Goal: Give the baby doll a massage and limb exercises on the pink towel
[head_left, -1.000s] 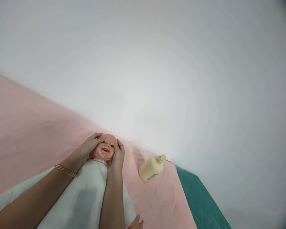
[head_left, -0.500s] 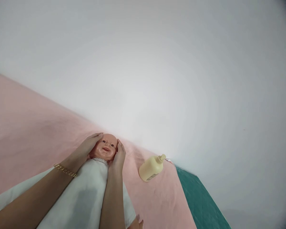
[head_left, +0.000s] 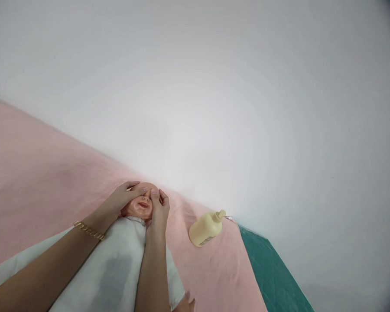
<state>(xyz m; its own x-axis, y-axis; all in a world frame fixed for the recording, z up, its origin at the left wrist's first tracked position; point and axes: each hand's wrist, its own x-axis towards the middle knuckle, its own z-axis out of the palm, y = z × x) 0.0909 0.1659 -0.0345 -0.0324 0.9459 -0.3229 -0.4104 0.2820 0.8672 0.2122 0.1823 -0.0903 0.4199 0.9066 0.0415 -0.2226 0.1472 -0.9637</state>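
Doll [head_left: 121, 249], laid face-up on pink sheet [head_left: 211, 273], head near the far edge, cupped between left hand [head_left: 118, 201] and right hand [head_left: 160, 210]; fingers loosely curved, not clenched, thumbs laid over eyes and brow. Thumb placement done, what remains not shown. Pump bottle [head_left: 206, 229] stood unheld near far right corner, open room seen between it and right hand

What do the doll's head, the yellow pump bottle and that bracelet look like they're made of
Doll's head: probably vinyl or hard plastic, smooth and slightly glossy, judging by highlights on the cheek.
Pump bottle: likely opaque plastic with a satin finish, given its soft, even shading.
Bracelet: gold-toned and linked, perhaps metal; too small to be sure.
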